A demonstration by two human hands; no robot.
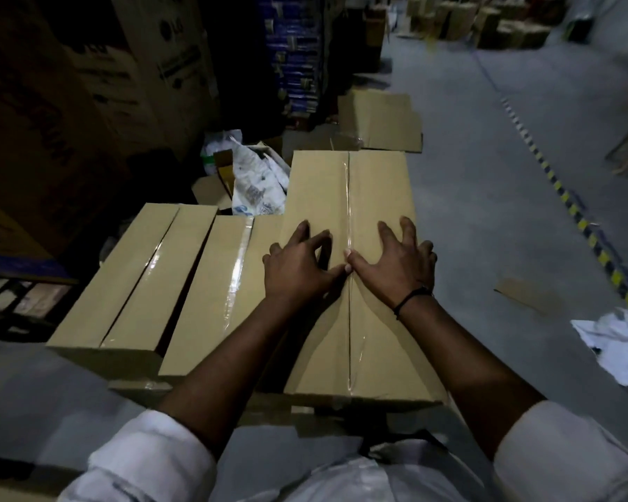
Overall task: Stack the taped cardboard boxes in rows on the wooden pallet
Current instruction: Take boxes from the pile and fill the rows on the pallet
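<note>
on the box (377, 190), left hand (298, 271) and right hand (396, 264) press with spread fingers (385, 231), gripping nothing; it runs straight ahead.

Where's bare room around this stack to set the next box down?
Bare grey floor lies right of the top box, up to the striped floor line. A cardboard scrap and crumpled paper lie nearer. Left is crowded: taped boxes side by side, plastic bags behind them.
</note>
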